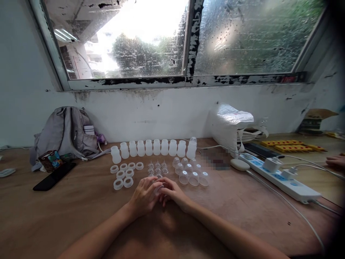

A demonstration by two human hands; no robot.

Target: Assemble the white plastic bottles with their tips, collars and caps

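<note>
My left hand [145,196] and my right hand [174,194] meet above the near part of the table. Their fingers are closed around a small translucent piece [159,190], mostly hidden, whose kind I cannot make out. Just beyond them stand clear bottle nipples [157,167] in short rows. To the left lie several frosted collar rings [121,174]; to the right, several clear dome caps [193,178] stand in rows. Behind these runs a line of frosted baby bottles [156,147]. The rightmost bottle [191,149] has a clear cap on top.
A grey backpack [67,133], small box [51,160] and black phone [54,177] sit left. On the right are a power strip [280,178] with cables, a round white device [239,164], a white bag [226,129] and yellow pieces [293,147]. Another person's hand [335,160] shows far right.
</note>
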